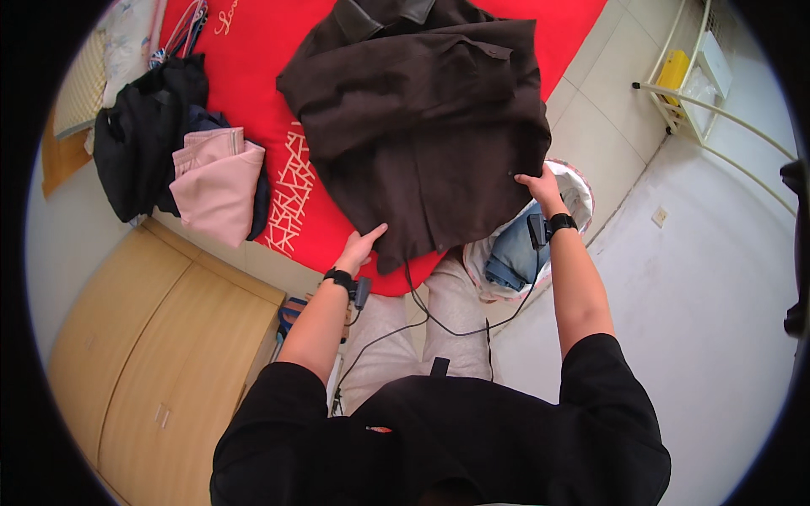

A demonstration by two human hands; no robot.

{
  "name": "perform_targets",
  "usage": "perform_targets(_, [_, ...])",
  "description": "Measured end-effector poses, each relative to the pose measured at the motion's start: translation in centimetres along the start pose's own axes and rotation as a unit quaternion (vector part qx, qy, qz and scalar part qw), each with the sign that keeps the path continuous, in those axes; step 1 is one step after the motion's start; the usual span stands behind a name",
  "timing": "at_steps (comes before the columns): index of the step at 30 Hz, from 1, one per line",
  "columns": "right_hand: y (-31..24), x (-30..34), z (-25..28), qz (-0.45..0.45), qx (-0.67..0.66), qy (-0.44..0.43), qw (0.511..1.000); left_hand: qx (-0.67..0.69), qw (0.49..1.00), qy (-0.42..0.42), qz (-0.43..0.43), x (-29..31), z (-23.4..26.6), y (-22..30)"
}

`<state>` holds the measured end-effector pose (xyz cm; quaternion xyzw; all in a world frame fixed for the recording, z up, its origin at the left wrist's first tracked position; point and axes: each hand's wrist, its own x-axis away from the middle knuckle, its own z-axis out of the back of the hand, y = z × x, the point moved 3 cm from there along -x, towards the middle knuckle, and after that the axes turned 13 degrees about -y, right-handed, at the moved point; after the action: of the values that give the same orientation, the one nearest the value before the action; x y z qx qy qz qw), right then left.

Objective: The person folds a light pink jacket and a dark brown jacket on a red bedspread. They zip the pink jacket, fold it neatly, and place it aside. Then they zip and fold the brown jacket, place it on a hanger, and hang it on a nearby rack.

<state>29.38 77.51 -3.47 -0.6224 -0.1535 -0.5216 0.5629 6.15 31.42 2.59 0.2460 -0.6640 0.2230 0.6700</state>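
Jacket (430, 160), dk brown, lies front & ctr on the bed (240, 80), straight out from both hands. Long axis runs far–near w/ a slight slant: collar at far end, hem at near edge, a sleeve folded across the upper part.

L hand (356, 250) is at the near-L hem corner, thumb side against the cloth; fingers partly hid, can't tell if they grip. R hand (542, 187) pinches the R side, thumb on top, fingers out of sight underneath; it sits a bit farther up the jacket than L. So hands are wide apart, abt the hem's width betw them.

R, just beside: basket (582, 187) w/ jeans (509, 260). L: pink pants (218, 187) by a black garment (139, 139), well apart from L hand. Near L: cabinet (181, 337).
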Motion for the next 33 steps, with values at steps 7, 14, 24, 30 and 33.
perform_targets(7, [2.1, 3.0, 2.3, -0.033, 0.04, -0.055, 0.997, 0.106, 0.975, 0.046, -0.187, -1.7, 4.3, -6.3])
perform_targets(14, [4.1, 9.4, 3.2, -0.112, -0.13, -0.12, 0.978, 0.195, 0.953, 0.074, -0.22, 0.7, 10.3, -9.3])
perform_targets(24, [7.9, 11.4, -2.6, -0.202, -0.043, -0.219, 0.953, 0.19, 0.962, -0.052, -0.191, 1.8, 6.8, -11.0])
perform_targets(30, [0.5, 20.6, 0.9, -0.271, -0.037, -0.257, 0.927, 0.183, 0.972, -0.064, -0.134, 13.7, 12.5, -7.9])
perform_targets(33, [-6.1, 24.2, 2.4, -0.194, -0.12, -0.294, 0.928, 0.142, 0.97, -0.106, -0.165, 20.7, 15.9, -3.4])
